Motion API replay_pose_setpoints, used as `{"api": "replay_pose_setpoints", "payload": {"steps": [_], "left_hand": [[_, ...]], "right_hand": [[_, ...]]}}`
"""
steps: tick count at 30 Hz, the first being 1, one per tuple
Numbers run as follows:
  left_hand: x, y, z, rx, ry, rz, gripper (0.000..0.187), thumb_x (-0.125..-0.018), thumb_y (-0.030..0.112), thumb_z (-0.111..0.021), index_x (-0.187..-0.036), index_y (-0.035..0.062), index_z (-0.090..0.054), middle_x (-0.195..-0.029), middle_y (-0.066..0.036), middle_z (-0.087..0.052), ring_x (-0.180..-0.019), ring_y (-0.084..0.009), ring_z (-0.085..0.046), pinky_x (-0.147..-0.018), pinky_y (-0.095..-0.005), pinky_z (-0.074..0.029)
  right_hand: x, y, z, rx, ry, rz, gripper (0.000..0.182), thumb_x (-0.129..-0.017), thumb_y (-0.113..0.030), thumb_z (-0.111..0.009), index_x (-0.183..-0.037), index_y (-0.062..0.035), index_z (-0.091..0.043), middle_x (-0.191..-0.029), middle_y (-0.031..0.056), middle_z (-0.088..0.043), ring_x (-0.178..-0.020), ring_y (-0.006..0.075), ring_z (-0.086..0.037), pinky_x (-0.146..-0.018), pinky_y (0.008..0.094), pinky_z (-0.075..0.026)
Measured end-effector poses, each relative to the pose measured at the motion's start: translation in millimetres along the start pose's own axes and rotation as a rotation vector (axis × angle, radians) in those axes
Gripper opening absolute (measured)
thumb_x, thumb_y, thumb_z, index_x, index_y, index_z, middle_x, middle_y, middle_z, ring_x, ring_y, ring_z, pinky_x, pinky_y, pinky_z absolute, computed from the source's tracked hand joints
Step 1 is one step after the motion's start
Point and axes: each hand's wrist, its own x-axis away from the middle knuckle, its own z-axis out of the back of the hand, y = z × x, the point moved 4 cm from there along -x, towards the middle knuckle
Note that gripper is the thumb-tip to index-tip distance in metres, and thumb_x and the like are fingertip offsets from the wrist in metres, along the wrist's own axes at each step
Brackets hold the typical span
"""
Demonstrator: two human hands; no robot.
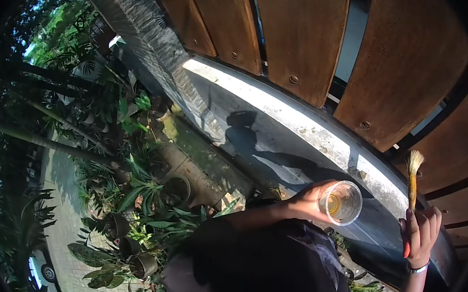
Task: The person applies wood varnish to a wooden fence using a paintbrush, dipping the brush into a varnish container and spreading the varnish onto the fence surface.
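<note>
My left hand point(304, 202) is wrapped round a clear plastic cup point(347, 198) with a little yellowish liquid at its bottom. The cup's mouth faces up toward me. On the right, my right hand point(423, 235) grips a paintbrush point(412, 183) by its handle, pale bristles pointing up. The handle is stained yellow-brown. Just beyond the bristles stand brown wooden slats point(404, 53), fixed with round fasteners near their lower ends. Brush and cup are well apart, with the cup over the ledge side of the wall.
Below the slats runs a pale concrete ledge point(275, 109) atop a grey wall, where my shadow falls. A stone-clad pillar point(164, 52) rises behind it. Potted plants point(144, 265) and foliage crowd the left, beside a paved path point(78, 243) and a parked white vehicle point(40, 274).
</note>
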Motion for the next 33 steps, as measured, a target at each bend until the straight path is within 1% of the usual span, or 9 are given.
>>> {"api": "replay_pose_setpoints", "payload": {"steps": [6, 9, 10, 15, 18, 20, 26, 28, 33], "left_hand": [[7, 26, 13, 0.107, 0.027, 0.073, 0.091, -0.069, 0.014, -0.093, -0.145, 0.0030, -0.044, -0.135, -0.008, -0.059, -0.127, -0.0170, -0.056, -0.111, -0.0321, -0.043], [10, 28, 11, 0.118, 0.038, 0.043, 0.094, -0.071, 0.014, -0.092, -0.148, 0.0023, -0.041, -0.138, -0.011, -0.056, -0.132, -0.0187, -0.052, -0.113, -0.0325, -0.041], [10, 32, 13, 0.009, 0.036, 0.033, 0.095, -0.071, 0.015, -0.093, -0.149, 0.0022, -0.040, -0.138, -0.011, -0.056, -0.132, -0.0191, -0.052, -0.113, -0.0328, -0.041], [12, 31, 12, 0.117, 0.049, 0.026, 0.090, -0.071, 0.012, -0.092, -0.147, 0.0029, -0.043, -0.133, -0.009, -0.056, -0.129, -0.0182, -0.051, -0.112, -0.0327, -0.041], [15, 27, 10, 0.070, 0.083, -0.011, 0.088, -0.071, 0.009, -0.091, -0.145, 0.0035, -0.045, -0.133, -0.008, -0.055, -0.129, -0.0178, -0.050, -0.113, -0.0329, -0.040], [17, 25, 10, 0.240, 0.076, 0.080, 0.089, -0.069, 0.008, -0.092, -0.145, 0.0037, -0.045, -0.133, -0.008, -0.055, -0.129, -0.0176, -0.050, -0.112, -0.0332, -0.041], [19, 13, 16, 0.133, 0.067, 0.009, 0.091, -0.068, 0.009, -0.094, -0.145, 0.0039, -0.044, -0.134, -0.008, -0.055, -0.129, -0.0183, -0.051, -0.111, -0.0342, -0.043], [22, 23, 22, -0.040, 0.169, -0.028, 0.091, -0.066, 0.014, -0.097, -0.142, 0.0036, -0.048, -0.132, -0.009, -0.058, -0.127, -0.0197, -0.055, -0.110, -0.0371, -0.045], [31, -26, 23, 0.339, 0.118, 0.181, 0.090, -0.068, 0.009, -0.094, -0.144, 0.0016, -0.046, -0.137, -0.011, -0.059, -0.129, -0.0217, -0.057, -0.112, -0.0390, -0.047]], "right_hand": [[50, 50, -25, -0.174, -0.179, -0.340, 0.027, -0.086, -0.002, -0.074, -0.112, 0.0020, -0.067, -0.127, 0.0229, -0.060, -0.132, 0.0492, -0.051, -0.112, 0.0524, -0.039], [41, 91, 3, -0.137, 0.032, -0.351, 0.027, -0.089, 0.001, -0.070, -0.115, 0.0043, -0.066, -0.117, 0.0237, -0.061, -0.108, 0.0453, -0.059, -0.099, 0.0567, -0.048], [-48, 50, 54, 0.079, 0.219, -0.022, 0.018, -0.096, -0.021, -0.074, -0.097, -0.0036, -0.075, -0.087, 0.0104, -0.073, -0.077, 0.0284, -0.072, -0.057, 0.0290, -0.060], [-83, 84, 155, 0.663, 0.497, -0.086, 0.030, -0.099, -0.032, -0.071, -0.080, -0.0098, -0.076, -0.076, 0.0068, -0.072, -0.057, 0.0166, -0.066, -0.043, 0.0345, -0.049], [-84, 90, 180, 0.785, 0.685, 0.298, 0.036, -0.099, -0.039, -0.067, -0.104, -0.0057, -0.079, -0.100, 0.0157, -0.078, -0.084, 0.0378, -0.074, -0.070, 0.0481, -0.060], [-67, 117, 147, 1.151, 0.445, 0.278, 0.027, -0.100, -0.035, -0.068, -0.099, -0.0093, -0.076, -0.089, 0.0072, -0.074, -0.071, 0.0204, -0.069, -0.056, 0.0357, -0.051], [-92, 20, 64, 0.630, 0.122, 0.369, 0.023, -0.103, -0.024, -0.062, -0.118, -0.0074, -0.067, -0.087, 0.0003, -0.063, -0.071, 0.0106, -0.055, -0.075, 0.0334, -0.052], [-35, 25, 19, 0.280, -0.049, 0.226, 0.023, -0.091, -0.001, -0.069, -0.112, 0.0077, -0.065, -0.105, 0.0235, -0.061, -0.098, 0.0435, -0.061, -0.093, 0.0597, -0.050], [-47, -1, -3, -0.118, -0.170, 0.143, 0.029, -0.079, -0.017, -0.083, -0.098, -0.0027, -0.067, -0.079, 0.0038, -0.057, -0.073, 0.0229, -0.056, -0.076, 0.0412, -0.050]]}}
